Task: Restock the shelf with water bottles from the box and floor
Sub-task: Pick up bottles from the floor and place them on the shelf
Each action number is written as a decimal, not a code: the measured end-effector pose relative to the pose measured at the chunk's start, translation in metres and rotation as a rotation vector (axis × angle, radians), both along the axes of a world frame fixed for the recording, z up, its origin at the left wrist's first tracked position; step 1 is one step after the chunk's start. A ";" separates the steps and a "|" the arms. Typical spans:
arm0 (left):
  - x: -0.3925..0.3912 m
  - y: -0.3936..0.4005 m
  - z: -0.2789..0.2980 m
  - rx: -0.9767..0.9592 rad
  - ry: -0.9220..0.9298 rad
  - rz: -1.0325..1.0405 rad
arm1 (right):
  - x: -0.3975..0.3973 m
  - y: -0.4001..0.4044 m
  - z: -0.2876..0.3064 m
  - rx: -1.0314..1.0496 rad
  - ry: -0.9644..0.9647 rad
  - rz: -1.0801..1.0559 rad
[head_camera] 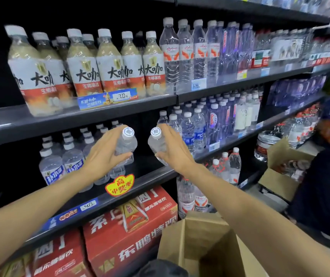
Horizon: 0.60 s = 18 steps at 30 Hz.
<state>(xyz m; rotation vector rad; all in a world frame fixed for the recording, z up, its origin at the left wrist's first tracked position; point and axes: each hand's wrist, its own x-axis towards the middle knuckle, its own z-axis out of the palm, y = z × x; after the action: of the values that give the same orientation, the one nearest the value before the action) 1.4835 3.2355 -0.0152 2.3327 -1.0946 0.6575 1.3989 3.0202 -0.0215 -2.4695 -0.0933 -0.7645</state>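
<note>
Mid-restock, both hands loaded; the left hand (105,150) is gripping one clear water bottle (125,143) round its body, thumb underneath and fingers round the far side; the right hand (173,149) is gripping a second clear bottle (156,143) the same way; both bottles are being held tilted, white caps toward the camera, in front of the gap on the middle shelf (156,175); neither is resting on the shelf board yet.

Progress, as a judgement: left of the gap, rows of like bottles (68,158) are already standing several deep, so part of this shelf is looking filled; the stretch directly behind the hands is showing dark and bare, so these two and probably more are still owed there.

Supply: an open cardboard box (200,242) is sitting low between the arms; its inside is too dark to tell what is remaining; a second open box (280,176) is standing on the floor to the right with something in it, unclear what; red cartons (128,226) are filling the bottom tier; task is looking roughly midway, not near finished.
</note>
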 end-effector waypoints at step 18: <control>0.099 -0.053 -0.045 0.054 0.130 0.143 | 0.099 -0.011 -0.054 0.226 0.086 -0.038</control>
<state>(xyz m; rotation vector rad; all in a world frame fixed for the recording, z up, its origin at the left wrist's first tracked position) 1.5824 3.1825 -0.0600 2.4798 -0.9049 0.5239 1.4984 3.0092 -0.0752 -2.2899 0.0690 -0.6458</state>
